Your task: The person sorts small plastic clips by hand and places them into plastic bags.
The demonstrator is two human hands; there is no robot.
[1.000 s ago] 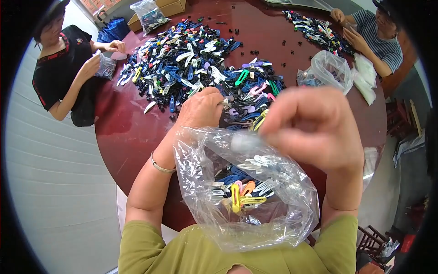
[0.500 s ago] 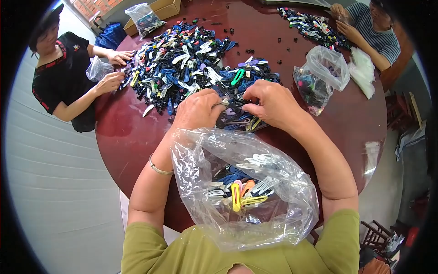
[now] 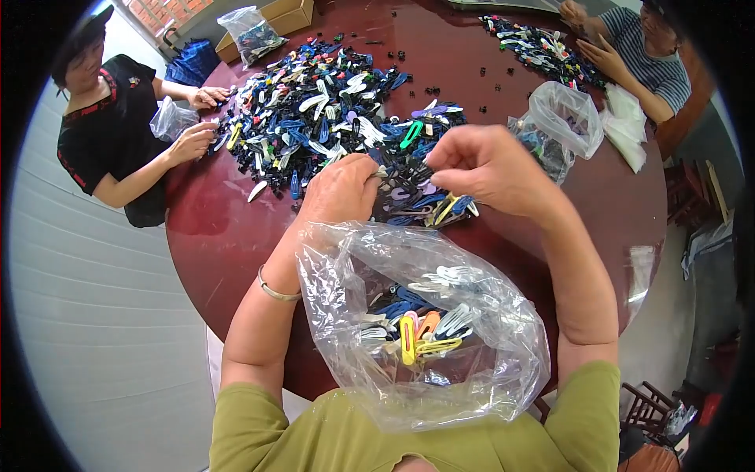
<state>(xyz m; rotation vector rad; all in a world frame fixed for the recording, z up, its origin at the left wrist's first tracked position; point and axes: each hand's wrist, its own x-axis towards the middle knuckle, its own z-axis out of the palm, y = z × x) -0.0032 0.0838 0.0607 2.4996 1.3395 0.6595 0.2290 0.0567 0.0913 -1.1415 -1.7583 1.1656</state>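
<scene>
A large heap of hair clips (image 3: 314,110), mostly black, blue and white, covers the middle of the table. At its near edge my left hand (image 3: 342,189) is closed, pinching a small clip that its fingers partly cover. My right hand (image 3: 480,169) is over the heap's right end, fingers curled together; what they hold, if anything, is too small to make out. Nearer my body lies an open clear plastic bag (image 3: 503,354), with white, blue, orange and pink clips inside and a yellow clip (image 3: 407,340) among them.
The round red table (image 3: 228,259) carries a second clip heap (image 3: 543,51) at the back right and a clear bag (image 3: 562,118) at the right. One person (image 3: 110,118) sits at the left, another (image 3: 649,71) at the back right. A cardboard box (image 3: 287,17) is at the back.
My right hand has moved right and slightly up, away from my left hand. My left hand has barely moved. At the back right, the other person's hands have shifted.
</scene>
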